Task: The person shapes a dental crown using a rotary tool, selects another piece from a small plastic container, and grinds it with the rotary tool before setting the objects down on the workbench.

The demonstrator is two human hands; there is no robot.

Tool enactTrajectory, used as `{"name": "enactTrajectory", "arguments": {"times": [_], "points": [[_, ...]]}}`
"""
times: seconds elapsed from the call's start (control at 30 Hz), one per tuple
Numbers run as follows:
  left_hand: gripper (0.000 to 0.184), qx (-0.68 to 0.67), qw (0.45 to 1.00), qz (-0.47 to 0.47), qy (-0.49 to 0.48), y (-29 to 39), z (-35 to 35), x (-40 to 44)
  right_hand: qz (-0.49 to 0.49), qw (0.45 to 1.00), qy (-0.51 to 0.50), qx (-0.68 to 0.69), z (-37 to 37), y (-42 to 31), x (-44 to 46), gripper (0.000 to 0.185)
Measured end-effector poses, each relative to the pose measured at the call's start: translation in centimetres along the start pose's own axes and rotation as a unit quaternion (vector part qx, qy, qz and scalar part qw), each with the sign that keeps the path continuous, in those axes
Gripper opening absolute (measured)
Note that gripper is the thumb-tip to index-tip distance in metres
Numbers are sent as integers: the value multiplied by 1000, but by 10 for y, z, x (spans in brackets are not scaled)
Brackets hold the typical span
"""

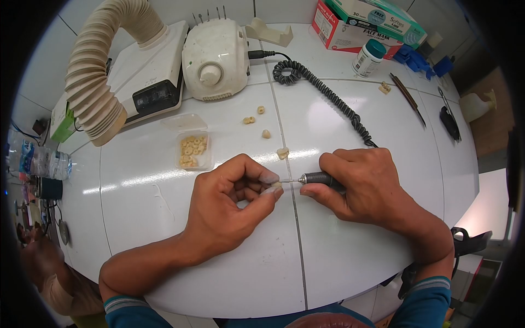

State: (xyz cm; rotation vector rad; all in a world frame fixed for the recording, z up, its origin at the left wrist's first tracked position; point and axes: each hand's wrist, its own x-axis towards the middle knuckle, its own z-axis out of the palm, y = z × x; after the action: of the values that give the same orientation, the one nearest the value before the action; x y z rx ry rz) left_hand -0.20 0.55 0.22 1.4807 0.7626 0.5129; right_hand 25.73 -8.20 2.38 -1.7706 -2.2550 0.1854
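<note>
Near the middle of the table, my left hand (232,205) pinches a small pale dental crown (278,185) between thumb and fingertips, which look dusted with white powder. Fingers cover most of the crown. My right hand (358,186) is wrapped round a dark rotary handpiece (320,179), held level and pointing left. Its thin metal bur (290,181) reaches to the crown; whether they touch I cannot tell. Just beyond the fingertips lies a cream tooth piece (283,153). Farther back are loose yellowish crowns (249,120), and a clear plastic box (205,159) holds several more.
A white control unit (216,60) with a dial stands at the back, joined to a coiled black cord (333,97). A ribbed suction hose (90,82) arches at left. Back right are a mask box (350,35), a white bottle (367,59) and a slim brown tool (406,95).
</note>
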Motion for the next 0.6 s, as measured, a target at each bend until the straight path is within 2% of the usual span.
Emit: {"name": "enactTrajectory", "arguments": {"times": [0.6], "points": [[20,1,1000,-2,-3,-2,-1,1,1,1000,-11,3,-1,1,1,58]]}}
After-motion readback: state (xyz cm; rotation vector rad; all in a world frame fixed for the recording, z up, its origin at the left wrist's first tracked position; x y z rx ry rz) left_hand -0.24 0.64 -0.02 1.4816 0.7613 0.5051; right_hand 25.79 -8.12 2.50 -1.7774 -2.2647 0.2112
